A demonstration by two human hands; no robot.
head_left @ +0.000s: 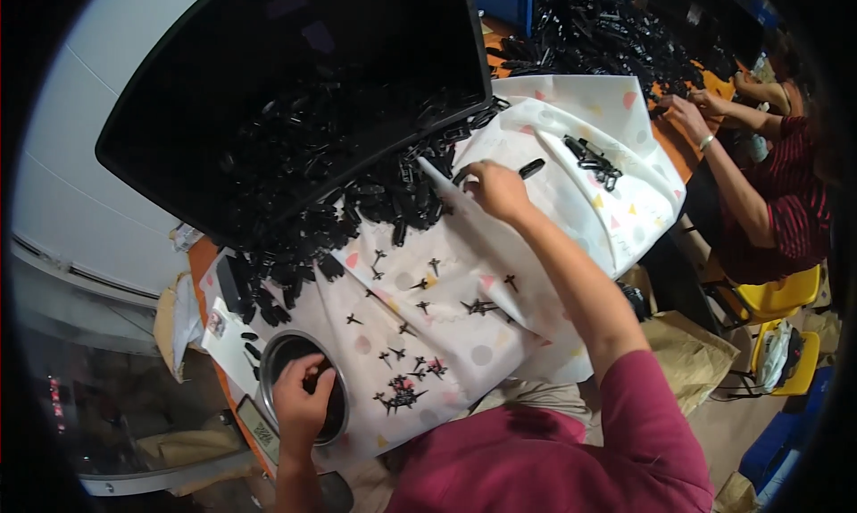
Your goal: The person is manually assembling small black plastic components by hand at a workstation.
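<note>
My left hand (303, 397) is over a round metal bowl (343, 406) with a dark inside, at the near left of the table. Its fingers curl together over the bowl; what they hold, if anything, cannot be made out. My right hand (496, 190) reaches across the cloth to the right end of a heap of black plastic pieces (379, 200). Its fingertips close on a black plastic piece (461, 174), partly hidden. Beside its knuckles lies another oblong black piece (532, 168). Small dark pronged parts (402, 395) are scattered on the cloth between my hands.
A large black bin (295, 75) lies tipped toward me, spilling pieces onto the patterned cloth (482, 352). More black pieces (594, 160) sit farther right. A flat device with a display (257, 424) is beside the bowl. At right, people work at an orange table (678, 147).
</note>
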